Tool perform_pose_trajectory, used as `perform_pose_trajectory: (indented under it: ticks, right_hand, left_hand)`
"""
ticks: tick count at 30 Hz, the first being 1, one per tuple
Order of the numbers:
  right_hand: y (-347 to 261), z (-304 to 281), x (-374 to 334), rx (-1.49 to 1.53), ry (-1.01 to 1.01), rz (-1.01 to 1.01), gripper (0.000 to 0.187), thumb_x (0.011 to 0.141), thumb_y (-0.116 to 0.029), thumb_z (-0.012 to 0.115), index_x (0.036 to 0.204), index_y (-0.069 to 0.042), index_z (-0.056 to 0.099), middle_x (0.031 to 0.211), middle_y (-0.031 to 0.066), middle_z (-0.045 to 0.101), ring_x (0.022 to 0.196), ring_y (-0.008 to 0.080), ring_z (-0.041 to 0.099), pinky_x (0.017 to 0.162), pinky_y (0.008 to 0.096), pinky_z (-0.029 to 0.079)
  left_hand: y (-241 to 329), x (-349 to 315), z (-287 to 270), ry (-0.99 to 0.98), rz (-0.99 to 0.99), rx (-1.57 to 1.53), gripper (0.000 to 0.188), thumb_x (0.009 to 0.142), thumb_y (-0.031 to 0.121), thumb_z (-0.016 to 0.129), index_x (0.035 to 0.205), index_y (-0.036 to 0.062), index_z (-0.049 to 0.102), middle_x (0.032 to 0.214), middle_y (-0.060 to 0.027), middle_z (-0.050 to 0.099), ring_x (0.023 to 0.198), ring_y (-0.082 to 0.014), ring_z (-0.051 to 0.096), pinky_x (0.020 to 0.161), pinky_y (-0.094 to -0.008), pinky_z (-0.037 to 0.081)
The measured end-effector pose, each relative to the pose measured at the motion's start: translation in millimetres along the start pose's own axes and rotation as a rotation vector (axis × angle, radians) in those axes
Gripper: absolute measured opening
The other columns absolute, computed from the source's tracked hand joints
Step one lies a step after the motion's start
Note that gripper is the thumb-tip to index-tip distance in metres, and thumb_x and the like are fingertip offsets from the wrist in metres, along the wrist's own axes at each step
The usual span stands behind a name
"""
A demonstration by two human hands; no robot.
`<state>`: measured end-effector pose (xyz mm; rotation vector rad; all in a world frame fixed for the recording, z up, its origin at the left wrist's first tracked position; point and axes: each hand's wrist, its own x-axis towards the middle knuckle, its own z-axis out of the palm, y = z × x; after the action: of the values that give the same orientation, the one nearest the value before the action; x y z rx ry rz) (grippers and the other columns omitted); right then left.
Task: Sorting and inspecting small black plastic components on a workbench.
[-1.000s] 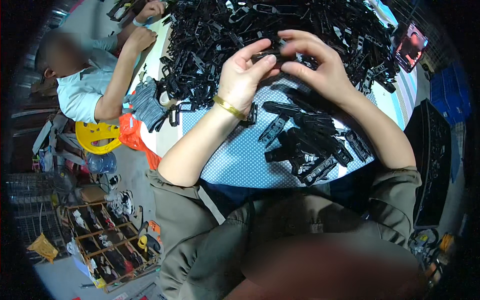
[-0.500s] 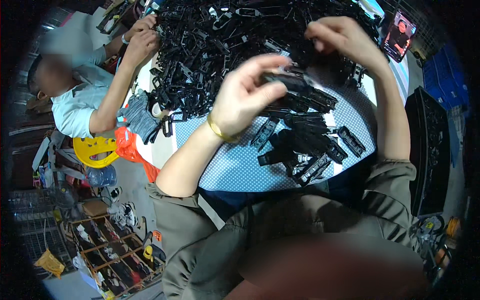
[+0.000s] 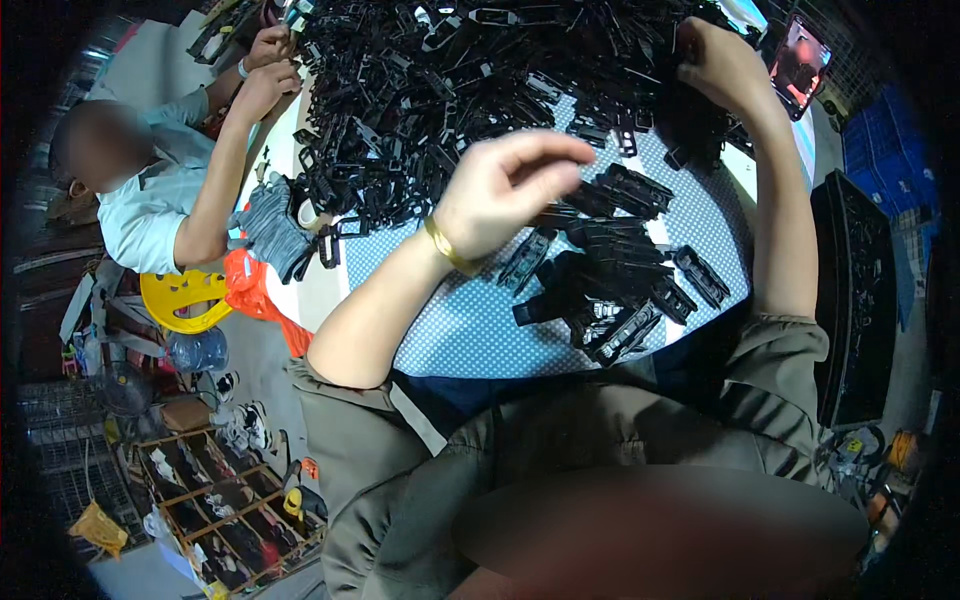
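Observation:
My left hand (image 3: 515, 188), with a yellow band at the wrist, hovers above the near edge of the heap. Its thumb and fingers curve apart, and nothing shows between them. Under and beside it lies a stack of black plastic parts (image 3: 610, 245) on a blue dotted cloth (image 3: 470, 330). My right hand (image 3: 728, 70) reaches to the far right side of the big heap of black plastic parts (image 3: 400, 100). Its fingers bend inward against the dark parts; whatever they hold is lost in the black.
A co-worker (image 3: 160, 200) sits at the left with both hands at the heap's edge. Grey gloves (image 3: 275, 230) and a roll of tape (image 3: 308, 212) lie near them. A phone (image 3: 799, 68) stands at the far right. A black crate (image 3: 855, 300) is beside my right arm.
The blurred dark part by my left fingers is gone from them, and that hand has dropped slightly. My right hand has moved right and farther away, onto the parts.

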<state>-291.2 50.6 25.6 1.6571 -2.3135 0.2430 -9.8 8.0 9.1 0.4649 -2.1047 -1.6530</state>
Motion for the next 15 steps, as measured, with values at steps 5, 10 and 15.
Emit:
perform_pose_trajectory:
  ticks: [5, 10, 15]
  right_hand:
    - [-2, -18, -1, 1.067, -0.1, -0.042, 0.027, 0.071, -0.019, 0.064, 0.09, 0.0, 0.057, 0.08, 0.0156, 0.059, 0.074, 0.0274, 0.056, 0.066, 0.0328, 0.045]
    - [-56, 13, -4, 1.309, -0.331, -0.344, 0.037, 0.075, -0.016, 0.062, 0.109, -0.008, 0.052, 0.077, -0.0031, 0.055, 0.068, 0.0026, 0.051, 0.057, 0.0166, 0.04]
    - [-82, 28, -9, 1.305, -0.453, -0.363, 0.033, 0.076, -0.015, 0.062, 0.107, -0.006, 0.053, 0.074, -0.0051, 0.054, 0.064, 0.0018, 0.048, 0.056, 0.0157, 0.04]
  left_hand:
    - [-14, 16, -11, 0.206, -0.043, -0.339, 0.03, 0.084, 0.01, 0.053, 0.11, -0.0035, 0.048, 0.1, -0.0136, 0.057, 0.088, -0.0172, 0.059, 0.075, -0.0236, 0.048]
    - [-25, 22, -16, 0.233, 0.052, -0.515, 0.043, 0.08, 0.004, 0.056, 0.119, -0.0039, 0.038, 0.111, -0.0172, 0.049, 0.09, -0.02, 0.058, 0.076, -0.0266, 0.05]
    - [-31, 29, -21, 0.249, 0.031, -0.371, 0.045, 0.078, 0.0, 0.056, 0.119, -0.0038, 0.037, 0.091, -0.0117, 0.057, 0.073, -0.0154, 0.061, 0.064, -0.0224, 0.052]
